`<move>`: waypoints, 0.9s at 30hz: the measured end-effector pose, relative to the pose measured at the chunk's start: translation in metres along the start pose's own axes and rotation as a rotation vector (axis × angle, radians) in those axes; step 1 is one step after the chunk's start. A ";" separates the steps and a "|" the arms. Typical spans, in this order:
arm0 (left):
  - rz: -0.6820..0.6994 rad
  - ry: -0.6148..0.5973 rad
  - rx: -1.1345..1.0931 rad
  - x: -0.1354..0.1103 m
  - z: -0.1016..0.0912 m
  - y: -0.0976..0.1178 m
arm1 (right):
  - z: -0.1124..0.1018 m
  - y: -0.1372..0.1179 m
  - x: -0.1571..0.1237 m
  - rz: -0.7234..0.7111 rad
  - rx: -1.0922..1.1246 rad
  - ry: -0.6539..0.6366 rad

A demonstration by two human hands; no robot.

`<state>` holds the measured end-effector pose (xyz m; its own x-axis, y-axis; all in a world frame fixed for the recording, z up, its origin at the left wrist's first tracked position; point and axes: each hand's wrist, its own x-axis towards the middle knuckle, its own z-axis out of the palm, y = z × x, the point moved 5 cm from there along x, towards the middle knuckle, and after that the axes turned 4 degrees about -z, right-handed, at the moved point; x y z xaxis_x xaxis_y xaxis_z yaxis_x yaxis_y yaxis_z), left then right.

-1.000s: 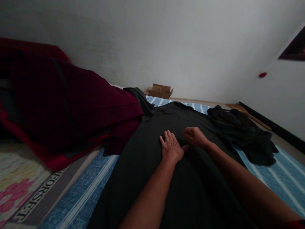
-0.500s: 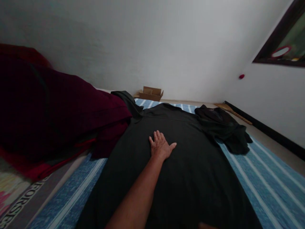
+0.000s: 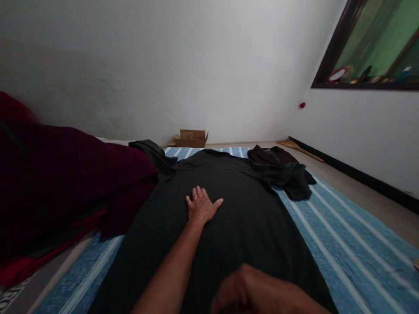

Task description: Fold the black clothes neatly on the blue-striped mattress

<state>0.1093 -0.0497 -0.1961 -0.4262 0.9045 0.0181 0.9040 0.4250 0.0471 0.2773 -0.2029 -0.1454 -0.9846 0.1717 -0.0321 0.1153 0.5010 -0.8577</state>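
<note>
A black shirt (image 3: 229, 226) lies spread flat on a blue striped mat (image 3: 343, 244). My left hand (image 3: 201, 206) rests palm down on the middle of the shirt, fingers stretched out and thumb apart. My right hand (image 3: 248, 290) is low in the picture, close to the camera and blurred, over the shirt's lower part; its fingers cannot be made out. The shirt's right sleeve (image 3: 281, 172) lies bunched at the far right corner, and the left sleeve (image 3: 153, 155) reaches toward a dark red pile.
A heap of dark red cloth (image 3: 65, 183) fills the left side. A small open cardboard box (image 3: 191, 138) stands by the white wall. A dark-framed window (image 3: 373, 48) is at upper right. A broom (image 3: 299, 147) lies along the right wall.
My right hand left the shirt's middle, dropped out of sight, and now shows blurred near the bottom edge. The view has swung right, showing more window. My left hand stays flat.
</note>
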 end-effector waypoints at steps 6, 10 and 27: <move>-0.010 0.008 0.022 0.002 0.000 -0.001 | -0.110 0.069 0.004 0.350 -0.568 0.598; -0.011 0.008 0.040 0.002 -0.002 -0.002 | -0.141 0.135 -0.018 0.705 -0.701 0.561; -0.031 -0.112 0.108 0.010 -0.012 0.000 | -0.149 0.170 -0.047 0.817 -0.693 0.681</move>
<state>0.1046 -0.0416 -0.1841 -0.4524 0.8868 -0.0938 0.8917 0.4483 -0.0623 0.3627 0.0005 -0.2139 -0.3520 0.9357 0.0233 0.9019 0.3457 -0.2591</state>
